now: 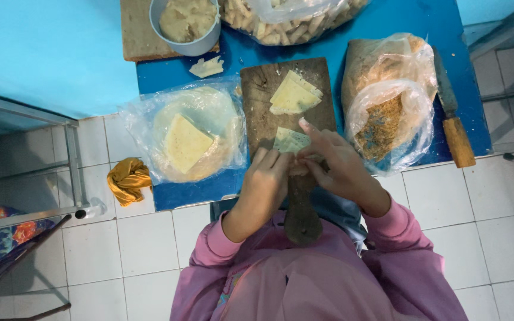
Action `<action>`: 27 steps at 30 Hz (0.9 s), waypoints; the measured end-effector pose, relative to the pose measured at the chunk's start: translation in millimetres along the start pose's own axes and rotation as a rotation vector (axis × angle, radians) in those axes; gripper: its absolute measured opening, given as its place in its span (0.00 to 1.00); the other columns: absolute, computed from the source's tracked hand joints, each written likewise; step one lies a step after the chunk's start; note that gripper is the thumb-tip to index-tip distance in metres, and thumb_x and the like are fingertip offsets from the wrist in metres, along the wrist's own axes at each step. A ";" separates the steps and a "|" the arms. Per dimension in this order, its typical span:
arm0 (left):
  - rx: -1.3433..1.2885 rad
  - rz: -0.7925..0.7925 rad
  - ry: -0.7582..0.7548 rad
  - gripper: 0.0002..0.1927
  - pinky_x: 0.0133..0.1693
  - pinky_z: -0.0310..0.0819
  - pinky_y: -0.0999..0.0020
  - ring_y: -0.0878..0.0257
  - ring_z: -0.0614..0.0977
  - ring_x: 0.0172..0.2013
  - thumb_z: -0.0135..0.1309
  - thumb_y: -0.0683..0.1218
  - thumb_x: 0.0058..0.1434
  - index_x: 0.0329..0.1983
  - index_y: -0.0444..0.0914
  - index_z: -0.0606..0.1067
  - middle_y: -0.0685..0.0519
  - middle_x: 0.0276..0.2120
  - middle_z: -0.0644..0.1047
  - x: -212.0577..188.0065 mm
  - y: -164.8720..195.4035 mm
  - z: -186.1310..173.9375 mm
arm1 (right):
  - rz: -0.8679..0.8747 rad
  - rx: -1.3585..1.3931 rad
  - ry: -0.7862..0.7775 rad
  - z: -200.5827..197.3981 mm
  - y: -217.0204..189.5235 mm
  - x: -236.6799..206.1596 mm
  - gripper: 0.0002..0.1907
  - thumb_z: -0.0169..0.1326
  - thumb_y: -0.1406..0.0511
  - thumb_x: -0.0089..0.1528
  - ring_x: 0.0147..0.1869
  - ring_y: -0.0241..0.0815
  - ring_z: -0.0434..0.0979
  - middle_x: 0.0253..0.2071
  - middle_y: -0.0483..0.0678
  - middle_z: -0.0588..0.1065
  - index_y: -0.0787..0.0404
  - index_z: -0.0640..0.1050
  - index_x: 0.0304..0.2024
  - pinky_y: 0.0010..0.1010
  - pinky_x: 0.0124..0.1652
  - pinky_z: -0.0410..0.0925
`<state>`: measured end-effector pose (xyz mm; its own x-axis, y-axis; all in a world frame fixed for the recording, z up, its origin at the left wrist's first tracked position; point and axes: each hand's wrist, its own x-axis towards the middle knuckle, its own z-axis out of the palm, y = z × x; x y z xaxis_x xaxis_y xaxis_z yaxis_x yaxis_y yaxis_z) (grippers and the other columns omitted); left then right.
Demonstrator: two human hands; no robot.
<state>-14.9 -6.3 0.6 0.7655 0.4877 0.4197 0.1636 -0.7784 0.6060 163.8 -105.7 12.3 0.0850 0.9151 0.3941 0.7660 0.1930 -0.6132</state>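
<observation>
A: Head view. What do the hands hold?

B: A small pale sheet (291, 141). It lies on the near part of the wood board (263, 89), and both hands meet at its near edge.

A: How is the left hand (267, 178)?

B: It is curled, with its fingers pinched at the edge of the sheet. I cannot tell how tight it holds.

A: And the right hand (334, 166)?

B: Its fingers bend in to the same spot, and one finger points up over the sheet. It seems to pinch the edge too, but the grip is hidden.

A: What else is on the board?

B: A stack of pale sheets (294, 95), farther up. The board handle (301, 208) runs down to the person in pink.

A: What is around the board?

B: To the left, a clear bag (144, 119) with round wraps and one folded sheet on top. To the right, a bag of brown crumbs (382, 122). Beside that lies a knife (452, 113) with a wood handle. Far up stands a bowl of dough (187, 24) and a bag of rolls (287, 24). All of it sits on a blue bench (423, 24). A yellow cloth (127, 179) lies on the tiled floor.
</observation>
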 end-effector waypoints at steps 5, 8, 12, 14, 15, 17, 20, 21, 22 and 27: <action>0.105 -0.034 0.090 0.10 0.44 0.71 0.55 0.44 0.73 0.43 0.56 0.34 0.55 0.41 0.34 0.76 0.43 0.40 0.73 2.0 6.2 9.0 | -0.049 -0.122 0.057 5.4 -0.5 -2.0 0.43 0.62 0.75 0.57 0.47 0.51 0.74 0.41 0.44 0.81 0.61 0.61 0.73 0.42 0.50 0.66; 0.109 -0.054 0.061 0.12 0.45 0.71 0.55 0.44 0.73 0.43 0.55 0.33 0.53 0.42 0.33 0.76 0.42 0.41 0.73 2.3 4.7 9.6 | -0.086 -0.137 0.101 9.1 1.8 -4.7 0.41 0.62 0.75 0.57 0.47 0.51 0.74 0.43 0.44 0.81 0.61 0.63 0.72 0.41 0.50 0.66; 0.081 -0.029 0.027 0.12 0.46 0.71 0.54 0.43 0.73 0.43 0.54 0.33 0.53 0.41 0.33 0.75 0.42 0.40 0.73 4.7 -1.8 7.9 | -0.199 -0.183 0.163 14.1 3.6 -7.2 0.38 0.63 0.73 0.58 0.50 0.49 0.75 0.44 0.45 0.81 0.60 0.65 0.69 0.43 0.51 0.65; 0.041 -0.024 0.013 0.12 0.46 0.71 0.53 0.43 0.73 0.43 0.54 0.33 0.54 0.42 0.33 0.75 0.42 0.40 0.73 6.0 -4.7 5.2 | -0.235 -0.211 0.164 15.0 3.1 -8.2 0.36 0.64 0.72 0.59 0.50 0.47 0.75 0.42 0.45 0.80 0.62 0.67 0.68 0.44 0.51 0.64; 0.020 -0.020 0.007 0.12 0.46 0.70 0.53 0.43 0.73 0.43 0.54 0.32 0.54 0.42 0.33 0.75 0.42 0.40 0.73 6.5 -5.5 3.6 | -0.227 -0.233 0.160 15.2 2.4 -8.6 0.34 0.64 0.73 0.60 0.49 0.46 0.75 0.40 0.45 0.78 0.62 0.68 0.68 0.44 0.50 0.64; -0.032 -0.041 0.022 0.11 0.45 0.70 0.53 0.44 0.73 0.43 0.54 0.33 0.59 0.45 0.32 0.75 0.43 0.41 0.73 4.1 -4.1 -1.6 | -0.217 -0.273 0.152 15.5 1.4 -8.4 0.31 0.63 0.73 0.61 0.47 0.44 0.75 0.37 0.44 0.77 0.63 0.71 0.66 0.44 0.50 0.64; -0.040 -0.030 0.033 0.11 0.45 0.69 0.53 0.43 0.73 0.43 0.54 0.33 0.59 0.45 0.32 0.74 0.42 0.43 0.73 3.9 -1.9 -6.3 | -0.209 -0.323 0.153 18.0 0.3 -6.3 0.28 0.60 0.74 0.60 0.46 0.44 0.75 0.35 0.42 0.76 0.63 0.74 0.64 0.45 0.51 0.64; -0.033 -0.021 0.036 0.11 0.45 0.69 0.53 0.43 0.73 0.43 0.55 0.33 0.58 0.44 0.32 0.74 0.42 0.43 0.73 4.5 -1.0 -6.2 | -0.208 -0.342 0.156 19.0 0.2 -5.4 0.28 0.60 0.74 0.60 0.45 0.44 0.75 0.34 0.42 0.75 0.63 0.75 0.64 0.45 0.50 0.64; -0.005 -0.020 0.063 0.12 0.45 0.69 0.53 0.43 0.73 0.43 0.54 0.33 0.57 0.45 0.32 0.74 0.42 0.43 0.73 5.8 -0.3 -4.8 | -0.206 -0.362 0.158 19.5 -0.1 -5.0 0.28 0.60 0.74 0.59 0.45 0.44 0.75 0.32 0.42 0.74 0.63 0.76 0.63 0.45 0.50 0.64; 0.101 -0.070 0.092 0.11 0.47 0.69 0.52 0.43 0.73 0.45 0.55 0.33 0.58 0.44 0.34 0.74 0.42 0.43 0.71 11.8 -2.0 4.8 | -0.243 -0.398 0.200 20.8 -3.6 -3.5 0.27 0.57 0.73 0.60 0.49 0.44 0.76 0.39 0.44 0.77 0.63 0.74 0.64 0.46 0.51 0.63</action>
<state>-3.2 -0.9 1.2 0.6908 0.5724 0.4419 0.2794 -0.7749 0.5670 147.5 -102.2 -1.0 -0.0357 0.7675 0.6401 0.9590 0.2065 -0.1941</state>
